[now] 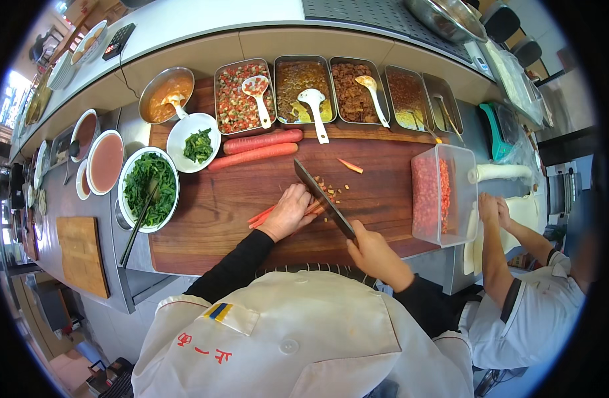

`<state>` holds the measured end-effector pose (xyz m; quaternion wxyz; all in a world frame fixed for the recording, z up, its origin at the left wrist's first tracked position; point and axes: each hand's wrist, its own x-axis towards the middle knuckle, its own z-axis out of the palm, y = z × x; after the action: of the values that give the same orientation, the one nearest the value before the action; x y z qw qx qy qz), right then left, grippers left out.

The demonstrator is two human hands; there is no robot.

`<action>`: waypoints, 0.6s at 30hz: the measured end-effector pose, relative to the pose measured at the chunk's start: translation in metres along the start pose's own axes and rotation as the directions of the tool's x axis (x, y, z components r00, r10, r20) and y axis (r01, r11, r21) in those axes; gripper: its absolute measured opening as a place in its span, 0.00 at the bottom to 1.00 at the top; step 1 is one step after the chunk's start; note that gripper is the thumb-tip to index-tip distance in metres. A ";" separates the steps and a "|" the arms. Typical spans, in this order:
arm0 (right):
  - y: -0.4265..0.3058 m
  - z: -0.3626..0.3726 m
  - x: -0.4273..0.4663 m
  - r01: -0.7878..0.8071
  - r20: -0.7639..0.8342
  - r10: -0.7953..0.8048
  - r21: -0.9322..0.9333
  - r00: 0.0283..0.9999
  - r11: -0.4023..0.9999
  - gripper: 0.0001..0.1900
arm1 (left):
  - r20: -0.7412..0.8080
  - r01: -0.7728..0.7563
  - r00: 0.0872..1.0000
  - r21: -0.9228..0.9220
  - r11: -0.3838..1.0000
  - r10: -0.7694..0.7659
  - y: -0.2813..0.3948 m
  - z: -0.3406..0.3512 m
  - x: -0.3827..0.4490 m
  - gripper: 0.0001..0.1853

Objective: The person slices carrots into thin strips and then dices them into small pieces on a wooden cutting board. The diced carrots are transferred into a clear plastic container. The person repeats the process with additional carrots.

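Observation:
My right hand (379,252) grips the handle of a kitchen cleaver (325,199), its blade slanting up and left across the wooden board (210,244). Under my left hand (290,211) lies a bundle of carrot sticks (260,217), pressed to the wood, with the fingertips close to the blade. Small diced carrot pieces (340,191) are scattered on the blade's right side. A lone carrot piece (350,166) rests farther up the board. Above my left hand, two whole carrots (264,148) lie side by side.
Metal trays (244,130) of chopped food with ladles line the far edge. At left stand a bowl of greens (150,191) with chopsticks and bowls of sauce (104,163). A clear plastic tub (458,199) stands right; beyond it, a co-worker's hands (493,210) touch pale dough (520,219).

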<state>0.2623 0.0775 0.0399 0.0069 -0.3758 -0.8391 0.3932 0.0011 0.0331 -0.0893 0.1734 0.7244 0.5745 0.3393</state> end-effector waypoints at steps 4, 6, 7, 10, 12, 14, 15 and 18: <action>0.010 0.039 0.005 0.023 -0.090 -0.025 -0.026 0.996 0.999 0.15 | 0.027 0.006 1.000 0.067 0.998 -0.008 -0.001 0.000 -0.001 0.24; 0.014 0.045 0.006 0.012 -0.101 -0.019 -0.064 0.995 0.998 0.16 | 0.008 -0.035 0.999 0.174 0.984 0.034 0.003 -0.005 -0.003 0.28; 0.016 0.045 0.006 0.020 -0.101 -0.026 -0.054 0.995 0.998 0.16 | 0.022 -0.003 1.000 0.194 0.981 -0.001 0.007 -0.009 -0.004 0.30; 0.016 0.041 0.007 0.038 -0.099 -0.041 -0.029 0.994 0.999 0.16 | 0.065 0.081 0.993 0.241 0.967 -0.100 0.015 -0.013 -0.010 0.34; 0.013 0.036 0.009 0.036 -0.097 -0.038 -0.015 0.995 0.999 0.16 | 0.107 0.118 0.983 0.248 0.961 -0.149 0.013 -0.009 -0.013 0.35; 0.006 0.025 0.011 0.045 -0.077 -0.046 -0.021 0.996 0.999 0.16 | 0.128 0.120 0.981 0.210 0.970 -0.149 0.006 -0.007 -0.013 0.34; 0.000 0.017 0.010 0.048 -0.063 -0.050 -0.026 0.997 0.998 0.16 | 0.137 0.124 0.979 0.187 0.974 -0.151 0.004 -0.005 -0.013 0.34; -0.031 -0.008 -0.005 0.006 -0.021 -0.008 -0.092 1.000 0.996 0.15 | 0.159 0.122 0.975 0.184 0.975 -0.152 0.000 -0.004 -0.013 0.35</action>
<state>0.2491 0.0672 0.0672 -0.0002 -0.3767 -0.8576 0.3503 -0.0026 0.0198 -0.0905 0.1818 0.7220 0.6333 0.2112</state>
